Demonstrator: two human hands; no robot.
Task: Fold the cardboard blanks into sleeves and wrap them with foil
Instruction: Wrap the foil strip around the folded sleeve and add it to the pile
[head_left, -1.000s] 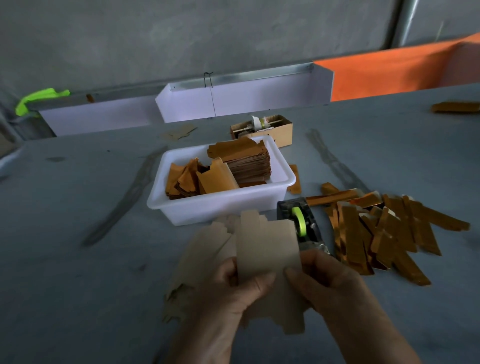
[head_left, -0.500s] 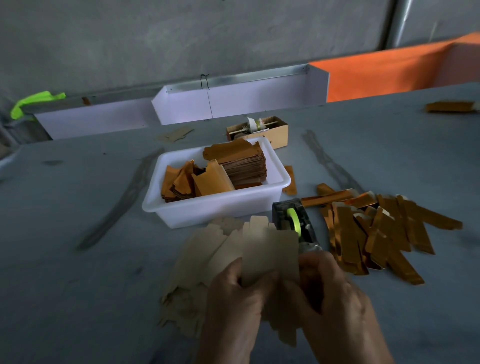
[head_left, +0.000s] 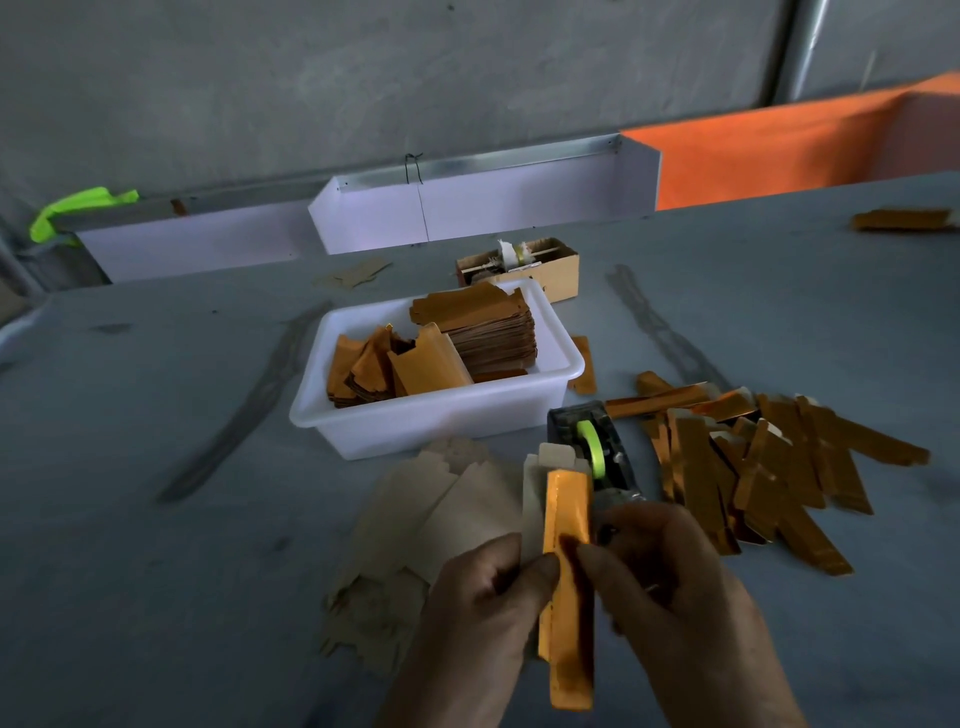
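Lower centre: I'm pinching the blank (head_left: 566, 525) with left hand (head_left: 478, 618) and right hand (head_left: 670, 603), both gripping mid-length; seeming light, creasable; the foil side looks slippery.

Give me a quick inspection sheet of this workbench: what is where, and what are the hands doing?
Surface: grey table, streaked with dark marks.
Job's things: folded blank with its gold side out, pinched by both hands; flat blanks under them; white tub of gold pieces; tape dispenser; pile of gold sleeves to the right.
Clutter: small cardboard box behind the tub.
Hands: left hand and right hand grip the blank.
Cables: nothing seen.
Surroundings: concrete wall, orange panel.
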